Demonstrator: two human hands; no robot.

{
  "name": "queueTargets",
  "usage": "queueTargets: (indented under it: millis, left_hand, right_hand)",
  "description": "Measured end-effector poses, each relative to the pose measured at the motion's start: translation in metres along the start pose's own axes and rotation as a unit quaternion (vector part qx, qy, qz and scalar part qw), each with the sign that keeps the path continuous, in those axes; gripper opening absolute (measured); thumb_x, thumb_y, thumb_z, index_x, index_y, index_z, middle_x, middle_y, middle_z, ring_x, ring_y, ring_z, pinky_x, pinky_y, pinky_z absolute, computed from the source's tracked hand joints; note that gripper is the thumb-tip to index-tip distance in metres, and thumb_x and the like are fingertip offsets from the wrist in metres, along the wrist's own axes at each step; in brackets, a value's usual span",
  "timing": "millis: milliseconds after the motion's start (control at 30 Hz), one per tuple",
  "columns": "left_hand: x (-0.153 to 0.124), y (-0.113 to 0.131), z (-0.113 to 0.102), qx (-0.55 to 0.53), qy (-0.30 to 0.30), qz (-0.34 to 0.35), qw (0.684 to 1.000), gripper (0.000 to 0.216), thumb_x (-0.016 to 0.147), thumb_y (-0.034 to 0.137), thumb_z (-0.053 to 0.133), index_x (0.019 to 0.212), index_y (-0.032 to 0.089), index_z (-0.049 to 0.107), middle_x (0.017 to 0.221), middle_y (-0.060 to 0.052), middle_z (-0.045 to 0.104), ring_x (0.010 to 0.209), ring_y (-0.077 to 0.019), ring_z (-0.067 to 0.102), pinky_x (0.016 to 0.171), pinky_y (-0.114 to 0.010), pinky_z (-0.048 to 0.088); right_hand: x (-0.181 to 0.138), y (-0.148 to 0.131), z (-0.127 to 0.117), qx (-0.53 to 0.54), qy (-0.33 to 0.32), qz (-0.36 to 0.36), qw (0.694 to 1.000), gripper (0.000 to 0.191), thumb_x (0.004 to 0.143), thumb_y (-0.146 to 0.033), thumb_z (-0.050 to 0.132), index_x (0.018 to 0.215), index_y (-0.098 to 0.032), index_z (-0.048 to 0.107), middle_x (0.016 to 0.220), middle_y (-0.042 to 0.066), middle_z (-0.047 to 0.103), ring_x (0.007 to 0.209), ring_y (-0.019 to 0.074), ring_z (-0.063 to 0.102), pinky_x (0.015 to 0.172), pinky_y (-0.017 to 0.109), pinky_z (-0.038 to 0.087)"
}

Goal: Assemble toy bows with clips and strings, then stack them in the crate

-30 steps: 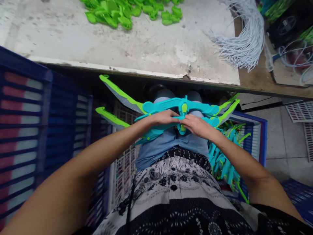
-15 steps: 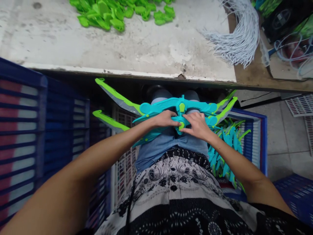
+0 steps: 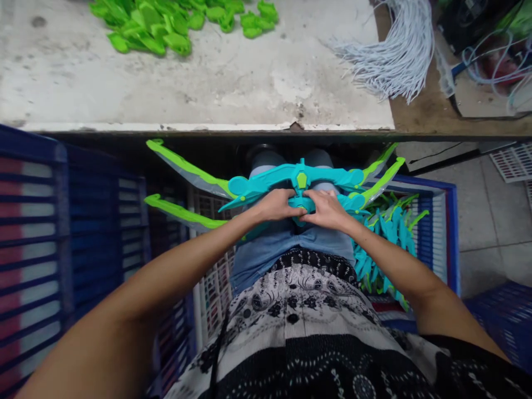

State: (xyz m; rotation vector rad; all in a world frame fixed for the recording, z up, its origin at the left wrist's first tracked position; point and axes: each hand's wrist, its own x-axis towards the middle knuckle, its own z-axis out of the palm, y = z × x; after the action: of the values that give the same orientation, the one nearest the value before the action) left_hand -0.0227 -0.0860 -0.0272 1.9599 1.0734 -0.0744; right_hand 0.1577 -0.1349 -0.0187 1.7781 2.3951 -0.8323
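Two toy bows lie across my lap, turquoise in the middle with green and grey curved limbs. The farther toy bow (image 3: 266, 178) rests on my knees, with a green piece at its centre. My left hand (image 3: 279, 205) and my right hand (image 3: 326, 209) are closed on the middle of the nearer toy bow (image 3: 183, 210), thumbs meeting over its centre. Both thumbs press there, and the fingers wrap around its far side. The nearer bow's central part is mostly hidden under my hands.
Ahead is a worn white tabletop (image 3: 233, 83) bearing a heap of green plastic parts (image 3: 145, 27) and a bundle of white cords (image 3: 399, 55). A blue crate (image 3: 452, 238) of similar bows (image 3: 386, 244) stands at my right. Tall blue crates (image 3: 62, 221) line my left.
Both thumbs have come together over the nearer bow's centre, covering the green piece that showed there. The view has shifted slightly, and the hands still grip that bow.
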Motion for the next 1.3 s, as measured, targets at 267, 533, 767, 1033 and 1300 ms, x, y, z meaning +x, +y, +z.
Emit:
queueTargets:
  millis: [267,533,767,1033,1300]
  left_hand:
    - [-0.009,0.02,0.0,0.079,-0.001,-0.051,0.996,0.052,0.076,0.057,0.056,0.101,0.012,0.064,0.088,-0.014,0.07,0.076,-0.0265,0.064,0.063,-0.031,0.04]
    - [-0.016,0.02,0.007,0.154,0.01,-0.036,0.987,0.046,0.086,0.053,0.052,0.106,0.012,0.06,0.096,-0.016,0.071,0.087,-0.0282,0.066,0.07,-0.031,0.043]
    - [-0.018,0.019,0.009,0.176,0.012,-0.013,0.984,0.044,0.089,0.052,0.05,0.107,0.012,0.058,0.096,-0.017,0.069,0.089,-0.0292,0.067,0.071,-0.032,0.043]
    - [-0.031,0.017,0.004,0.101,-0.043,0.019,0.994,0.052,0.087,0.051,0.054,0.127,0.018,0.054,0.1,-0.011,0.072,0.086,-0.0251,0.067,0.07,-0.028,0.043]
    - [-0.068,0.044,0.042,0.176,0.023,0.027,0.984,0.057,0.092,0.051,0.045,0.145,0.031,0.038,0.107,-0.013,0.064,0.085,-0.0255,0.063,0.071,-0.034,0.045]
  right_hand:
    - [-0.006,-0.003,0.004,-0.024,0.012,-0.021,0.999,0.059,0.079,-0.046,0.067,0.128,-0.017,0.053,0.117,0.013,0.063,0.111,0.0316,0.054,0.09,0.042,0.033]
    - [-0.013,0.002,0.012,-0.078,0.035,-0.064,0.994,0.061,0.084,-0.048,0.063,0.133,-0.014,0.048,0.112,0.014,0.061,0.104,0.0303,0.049,0.085,0.04,0.03]
    - [-0.01,0.01,0.017,-0.114,0.059,-0.101,0.987,0.063,0.086,-0.06,0.055,0.125,-0.011,0.053,0.104,0.016,0.062,0.097,0.0309,0.05,0.079,0.039,0.032]
    - [-0.024,0.01,0.014,-0.101,0.051,-0.13,0.985,0.055,0.086,-0.052,0.059,0.121,-0.01,0.057,0.101,0.016,0.067,0.094,0.0293,0.06,0.077,0.038,0.042]
    - [-0.01,0.05,-0.034,0.057,0.141,-0.162,0.975,0.033,0.093,-0.044,0.046,0.109,-0.024,0.066,0.106,0.01,0.069,0.103,0.0274,0.061,0.089,0.043,0.048]
